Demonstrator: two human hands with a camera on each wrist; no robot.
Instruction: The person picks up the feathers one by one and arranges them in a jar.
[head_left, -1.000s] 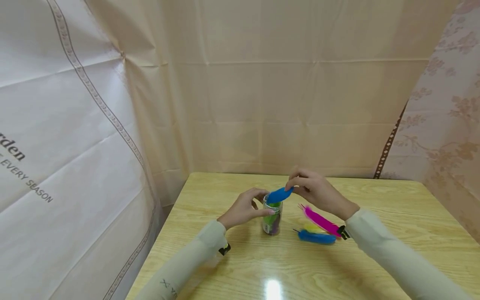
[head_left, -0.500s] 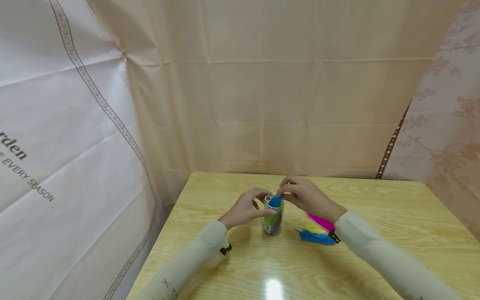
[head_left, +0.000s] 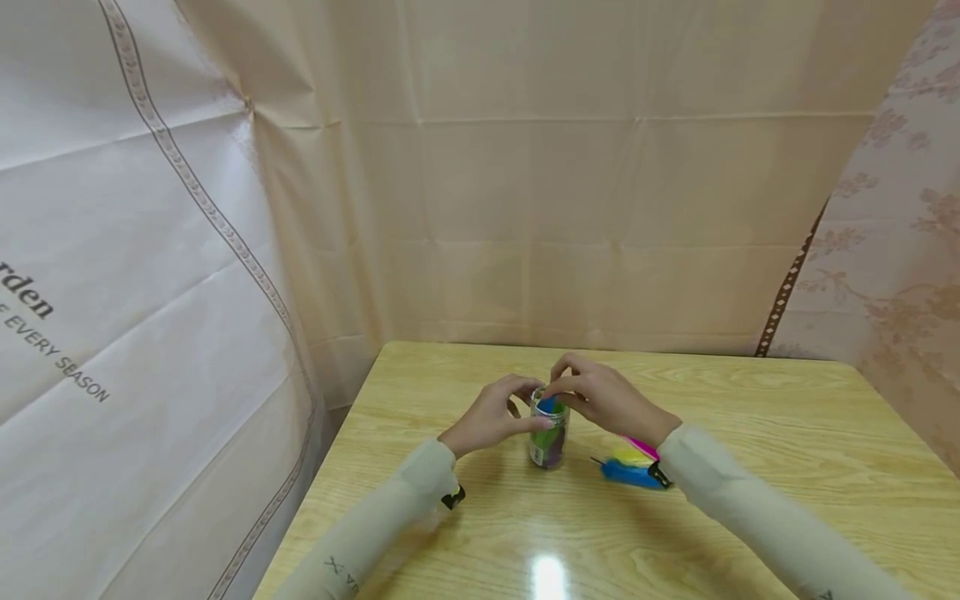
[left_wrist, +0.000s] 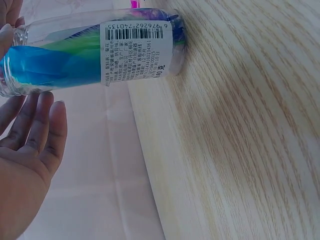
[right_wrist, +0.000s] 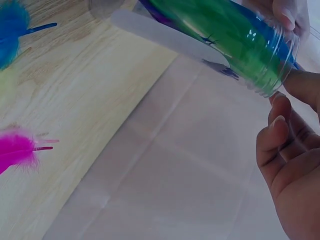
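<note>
Jar [head_left: 549, 447] stands near feathers [head_left: 628, 475], well apart from the left table edge [head_left: 354, 417].

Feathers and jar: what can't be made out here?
Head view: pink feather, partly hidden by the right hand.
Head view: print on the jar label, too small.
Left wrist view: lower end of the blue feather inside the jar, behind the label.
Right wrist view: loose blue feather, cut off by the left edge.

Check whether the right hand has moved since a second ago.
Yes: against the table in the head view, the right hand has shifted left and down, toward the jar.
</note>
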